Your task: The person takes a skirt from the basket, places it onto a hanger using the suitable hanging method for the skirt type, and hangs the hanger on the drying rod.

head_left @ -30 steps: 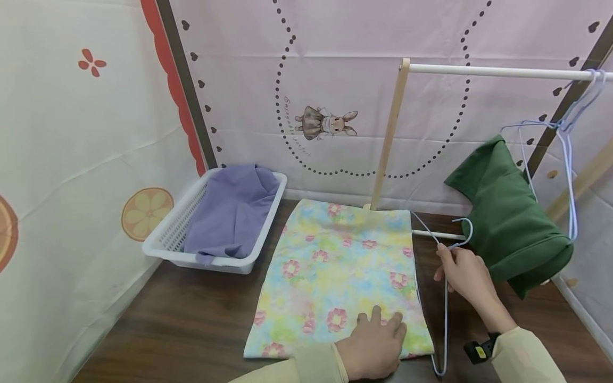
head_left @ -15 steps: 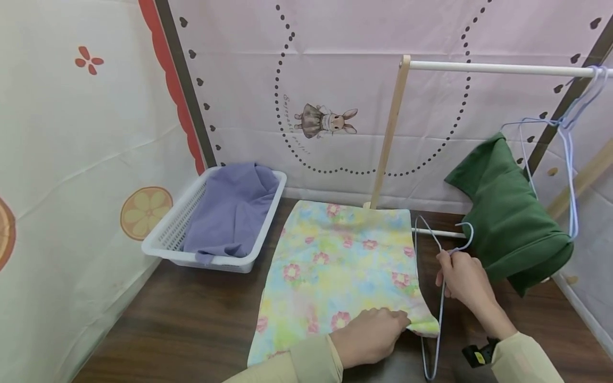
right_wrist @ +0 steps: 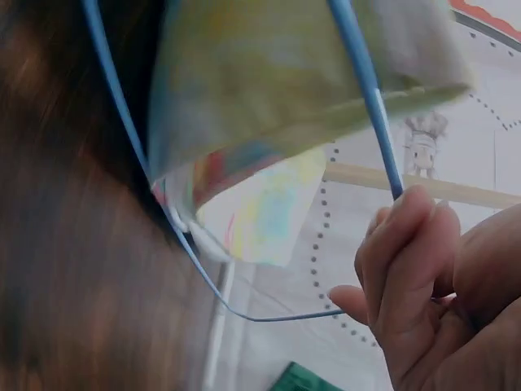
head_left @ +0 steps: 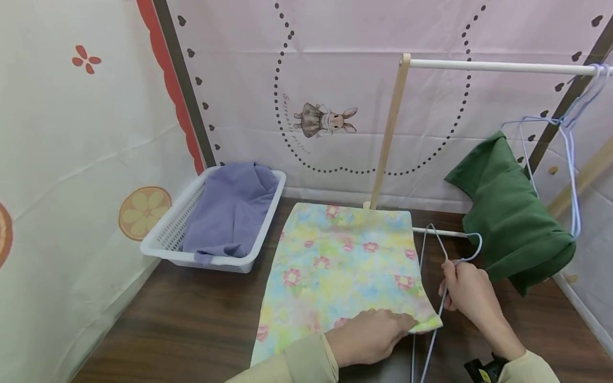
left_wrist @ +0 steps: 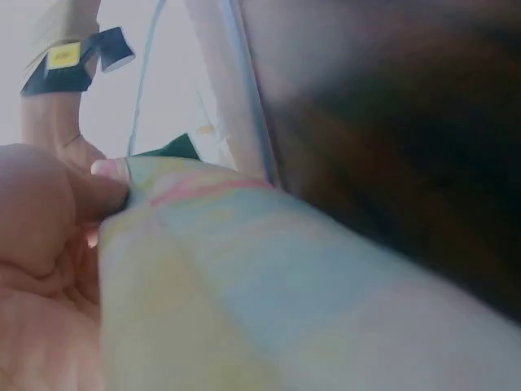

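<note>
dark wood-grain table (head_left: 167, 308); on it white basket (head_left: 245, 262), flowered cloth (head_left: 335, 266), one corner lifted.

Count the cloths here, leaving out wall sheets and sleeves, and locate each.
3: purple cloth in the white basket, floral cloth on the table, pinched by the left hand, and green cloth hanging at the right. Others may be hidden beneath the purple one.

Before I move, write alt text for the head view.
The left hand pinches the near right corner of a pastel floral cloth; the right hand holds a pale-blue hanger. Beyond, a purple cloth lies in a white plastic basket; a green cloth hangs at right.
</note>
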`<act>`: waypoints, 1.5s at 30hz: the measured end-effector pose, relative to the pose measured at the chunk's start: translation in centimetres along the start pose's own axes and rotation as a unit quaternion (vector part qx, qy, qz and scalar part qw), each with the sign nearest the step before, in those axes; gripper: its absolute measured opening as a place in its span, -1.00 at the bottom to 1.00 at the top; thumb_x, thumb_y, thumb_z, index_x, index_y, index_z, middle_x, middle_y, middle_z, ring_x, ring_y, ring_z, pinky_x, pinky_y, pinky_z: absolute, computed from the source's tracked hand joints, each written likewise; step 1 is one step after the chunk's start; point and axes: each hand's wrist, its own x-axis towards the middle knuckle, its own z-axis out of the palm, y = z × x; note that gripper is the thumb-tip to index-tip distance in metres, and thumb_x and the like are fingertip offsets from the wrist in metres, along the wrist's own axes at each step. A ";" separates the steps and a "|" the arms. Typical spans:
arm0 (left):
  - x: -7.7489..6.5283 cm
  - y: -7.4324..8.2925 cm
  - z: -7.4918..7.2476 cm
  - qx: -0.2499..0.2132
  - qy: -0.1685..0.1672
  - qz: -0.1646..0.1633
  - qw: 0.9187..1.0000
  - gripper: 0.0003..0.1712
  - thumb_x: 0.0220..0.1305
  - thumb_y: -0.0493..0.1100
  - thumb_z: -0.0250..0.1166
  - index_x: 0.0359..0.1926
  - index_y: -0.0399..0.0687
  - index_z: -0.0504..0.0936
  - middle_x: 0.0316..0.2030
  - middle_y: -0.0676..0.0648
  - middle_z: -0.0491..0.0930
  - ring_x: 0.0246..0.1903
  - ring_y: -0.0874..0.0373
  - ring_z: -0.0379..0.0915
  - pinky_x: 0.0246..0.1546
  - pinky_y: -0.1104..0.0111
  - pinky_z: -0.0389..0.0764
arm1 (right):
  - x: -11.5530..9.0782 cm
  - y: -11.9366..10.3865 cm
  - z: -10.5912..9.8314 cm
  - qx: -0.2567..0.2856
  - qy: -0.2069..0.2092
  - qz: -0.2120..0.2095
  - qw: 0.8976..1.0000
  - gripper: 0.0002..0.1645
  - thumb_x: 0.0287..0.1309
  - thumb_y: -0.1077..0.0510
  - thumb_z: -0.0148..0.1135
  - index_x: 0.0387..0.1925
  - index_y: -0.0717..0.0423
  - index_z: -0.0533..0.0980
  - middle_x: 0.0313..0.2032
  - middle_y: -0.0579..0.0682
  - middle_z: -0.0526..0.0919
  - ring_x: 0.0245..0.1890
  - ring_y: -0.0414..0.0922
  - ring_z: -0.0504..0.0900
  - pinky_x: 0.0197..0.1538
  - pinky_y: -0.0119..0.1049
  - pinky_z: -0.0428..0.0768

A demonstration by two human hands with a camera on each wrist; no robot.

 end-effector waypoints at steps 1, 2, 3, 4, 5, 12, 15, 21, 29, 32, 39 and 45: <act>-0.1 0.0 0.1 -0.001 -0.018 0.002 1.000 -0.63 0.52 -0.13 -0.01 0.26 0.13 0.48 0.20 0.17 0.47 -0.04 0.36 0.52 -0.29 0.60 0.53 | 0.0 0.0 0.1 0.003 0.003 -0.001 1.000 -0.28 0.54 0.01 -0.33 -0.67 0.16 0.51 -0.79 -0.09 0.50 -0.79 -0.13 0.53 -0.62 -0.29 0.53; -0.1 0.0 0.2 -0.002 -0.034 0.004 0.999 -0.62 0.52 -0.11 -0.01 0.27 0.15 0.48 0.23 0.18 0.44 0.00 0.34 0.50 -0.29 0.58 0.53 | 0.1 0.0 0.2 0.009 0.004 -0.001 1.000 -0.28 0.55 -0.01 -0.32 -0.66 0.17 0.52 -0.78 -0.08 0.51 -0.79 -0.13 0.53 -0.63 -0.29 0.54; -0.2 0.0 0.3 -0.001 -0.047 0.005 0.999 -0.62 0.53 -0.09 -0.02 0.27 0.17 0.48 0.25 0.19 0.41 0.04 0.33 0.47 -0.25 0.56 0.55 | 0.2 0.1 0.3 0.016 0.004 -0.002 1.000 -0.28 0.55 -0.02 -0.32 -0.65 0.18 0.52 -0.77 -0.08 0.51 -0.79 -0.12 0.53 -0.64 -0.29 0.54; -0.2 0.0 0.3 -0.001 -0.057 0.006 0.998 -0.61 0.53 -0.08 -0.03 0.28 0.18 0.48 0.28 0.19 0.37 0.09 0.30 0.44 -0.21 0.53 0.56 | 0.3 0.1 0.4 0.021 0.004 -0.005 1.000 -0.28 0.55 -0.03 -0.31 -0.64 0.20 0.52 -0.76 -0.07 0.51 -0.78 -0.11 0.54 -0.65 -0.28 0.54; -0.3 0.0 0.3 0.001 -0.064 0.006 0.998 -0.61 0.53 -0.06 -0.04 0.28 0.20 0.48 0.30 0.20 0.35 0.13 0.28 0.41 -0.17 0.51 0.56 | 0.5 0.2 0.5 0.026 0.005 -0.011 1.000 -0.30 0.55 -0.04 -0.31 -0.57 0.23 0.54 -0.75 -0.07 0.52 -0.78 -0.11 0.54 -0.66 -0.28 0.54; -0.4 0.0 0.7 0.039 -0.088 0.027 0.995 -0.57 0.54 0.00 -0.09 0.33 0.27 0.42 0.34 0.22 0.29 0.18 0.05 0.39 -0.02 0.35 0.56 | 1.6 0.3 0.7 0.036 0.014 -0.034 0.999 -0.34 0.53 -0.12 -0.31 -0.12 0.40 0.48 -0.70 -0.08 0.52 -0.77 -0.10 0.53 -0.69 -0.26 0.50; -0.3 0.2 0.9 0.064 -0.093 0.031 0.993 -0.59 0.53 0.01 -0.05 0.31 0.33 0.43 0.33 0.23 0.30 0.13 0.00 0.43 -0.21 0.35 0.63 | 1.5 0.1 0.8 0.034 0.011 -0.032 0.999 -0.28 0.52 -0.18 -0.32 -0.29 0.34 0.54 -0.72 -0.08 0.51 -0.77 -0.07 0.53 -0.70 -0.26 0.49; 0.0 0.8 1.4 0.087 -0.149 0.025 0.985 -0.50 0.48 0.11 0.00 0.38 0.60 0.24 0.38 0.27 0.18 0.26 -0.06 0.28 -0.08 0.31 0.57 | 0.4 -0.9 1.1 0.013 0.028 -0.054 0.998 -0.18 0.49 -0.24 -0.37 -0.66 0.14 0.50 -0.80 -0.10 0.46 -0.81 -0.10 0.50 -0.71 -0.30 0.46; -0.4 0.6 1.3 0.091 -0.198 0.028 0.976 -0.48 0.47 0.15 -0.01 0.41 0.49 0.25 0.41 0.36 0.06 0.40 -0.09 -0.01 0.15 0.21 0.44 | 2.5 -0.4 1.7 -0.004 0.040 -0.056 0.998 -0.17 0.47 -0.28 -0.41 -0.66 0.14 0.48 -0.81 -0.05 0.45 -0.81 -0.10 0.46 -0.73 -0.26 0.36; -0.6 0.1 1.0 0.101 -0.190 0.057 0.975 -0.49 0.49 0.09 0.01 0.41 0.33 0.29 0.39 0.31 0.15 0.36 0.18 0.12 0.31 0.31 0.22 | 3.4 0.1 1.9 0.002 0.035 -0.051 0.998 -0.19 0.48 -0.26 -0.41 -0.64 0.13 0.48 -0.80 -0.02 0.46 -0.81 -0.10 0.46 -0.74 -0.25 0.35; -0.9 -0.6 1.0 0.078 -0.172 0.090 0.978 -0.58 0.52 -0.07 0.00 0.32 0.24 0.44 0.34 0.23 0.28 0.19 0.46 0.31 0.38 0.40 -0.06 | 2.4 0.0 1.4 0.012 0.010 -0.018 1.000 -0.18 0.49 -0.25 -0.39 -0.65 0.15 0.49 -0.81 -0.02 0.46 -0.79 -0.03 0.50 -0.72 -0.23 0.40; -1.1 -0.7 0.8 0.089 -0.172 0.110 0.975 -0.56 0.52 -0.06 -0.02 0.35 0.21 0.40 0.37 0.20 0.24 0.20 0.50 0.27 0.39 0.39 -0.09 | 0.2 -0.5 1.0 0.007 -0.023 -0.012 1.000 -0.29 0.54 -0.11 -0.38 -0.36 0.28 0.55 -0.77 -0.07 0.47 -0.81 -0.07 0.49 -0.69 -0.23 0.44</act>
